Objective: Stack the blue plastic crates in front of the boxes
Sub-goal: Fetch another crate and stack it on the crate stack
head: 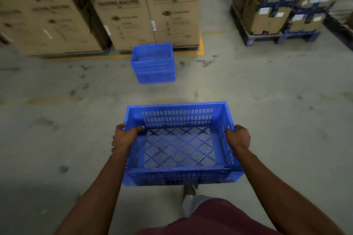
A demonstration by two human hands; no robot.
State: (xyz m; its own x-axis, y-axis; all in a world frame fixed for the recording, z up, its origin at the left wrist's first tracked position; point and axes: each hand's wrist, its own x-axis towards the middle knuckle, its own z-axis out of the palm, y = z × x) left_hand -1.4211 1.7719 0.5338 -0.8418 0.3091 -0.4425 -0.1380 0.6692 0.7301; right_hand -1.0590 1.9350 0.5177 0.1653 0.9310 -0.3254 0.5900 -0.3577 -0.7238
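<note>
I hold an empty blue plastic crate [177, 147] level in front of my body, above the floor. My left hand [126, 136] grips its left rim, thumb inside. My right hand [238, 136] grips its right rim. Farther ahead a stack of blue crates [153, 64] stands on the concrete floor, right in front of the tall brown washing machine boxes [147, 11]. The held crate's slotted bottom and walls are visible; nothing lies inside it.
More brown boxes [44, 19] line the back left behind a yellow floor line [200, 47]. A pallet of taped cartons [282, 4] stands at the back right. Stained concrete floor [267, 91] lies between me and the stack. One foot [189, 191] shows below the crate.
</note>
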